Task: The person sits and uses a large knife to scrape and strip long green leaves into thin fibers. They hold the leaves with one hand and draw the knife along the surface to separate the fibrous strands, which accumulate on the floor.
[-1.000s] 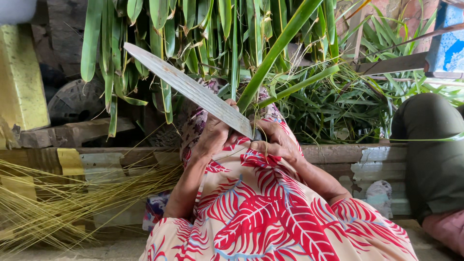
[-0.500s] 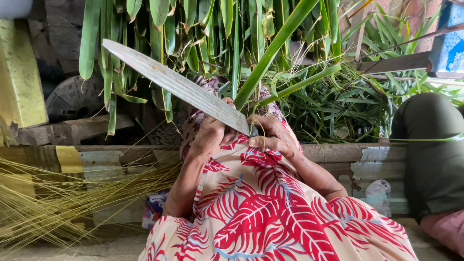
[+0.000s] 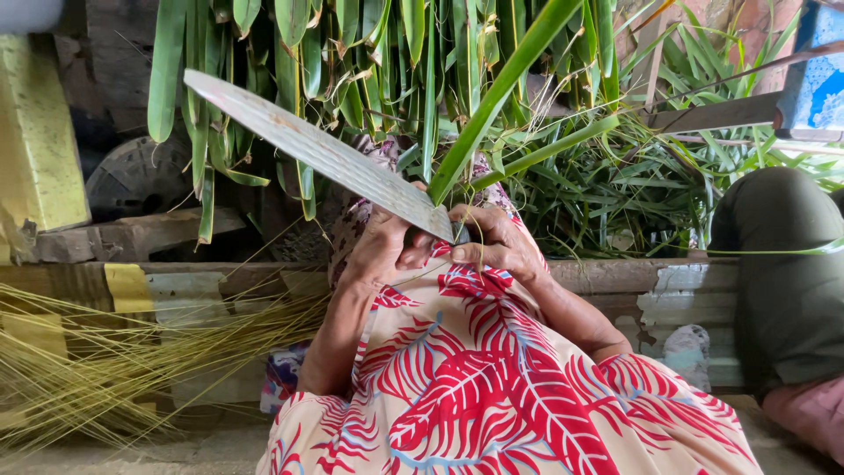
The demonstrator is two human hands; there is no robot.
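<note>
Head view, right hand (image 3: 497, 244) pinching leaf (image 3: 505, 84), knife (image 3: 321, 154) alongside

Not much in the way of packaging here. Only candidate is a blue rectangular panel with pale markings (image 3: 819, 84), cut off at the frame's top right corner, above and right of the heap of green leaves (image 3: 615, 185). Too blurry to tell more.

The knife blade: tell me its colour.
The knife blade is dull grey metal with brownish, rust-like specks, seen best in the head view, held by the left hand.
</note>
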